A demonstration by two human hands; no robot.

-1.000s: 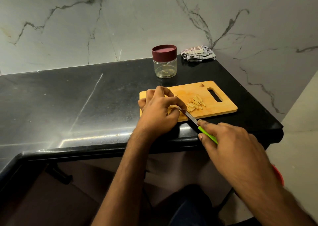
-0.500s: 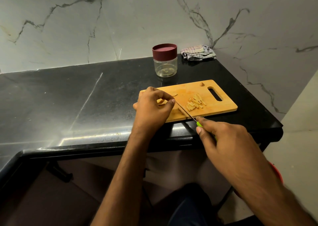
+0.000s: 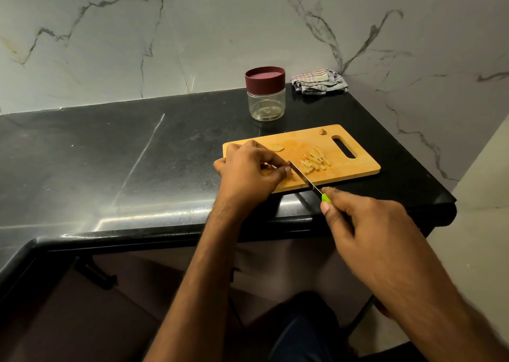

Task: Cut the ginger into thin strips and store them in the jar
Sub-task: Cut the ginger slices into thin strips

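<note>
A wooden cutting board [image 3: 355, 168] lies on the black counter. My left hand [image 3: 248, 173] rests on its left part, fingers pinching a small piece of ginger [image 3: 271, 166] that is mostly hidden. My right hand [image 3: 369, 235] grips a knife with a green handle [image 3: 326, 198]; its blade [image 3: 301, 175] lies against my left fingertips. A pile of cut ginger strips [image 3: 315, 160] sits right of the blade. A ginger slice [image 3: 276, 148] and a small scrap [image 3: 322, 132] lie further back. The clear jar [image 3: 266, 101] with a maroon lid stands closed behind the board.
A folded checked cloth [image 3: 319, 82] lies in the back right corner against the marble wall. The counter's front edge [image 3: 165, 235] and right end [image 3: 440, 196] are close to the board. Bare black counter [image 3: 96, 155] stretches to the left.
My left hand slid left along the board, uncovering a ginger slice behind it. The knife moved forward with it and my right hand now covers most of the green handle.
</note>
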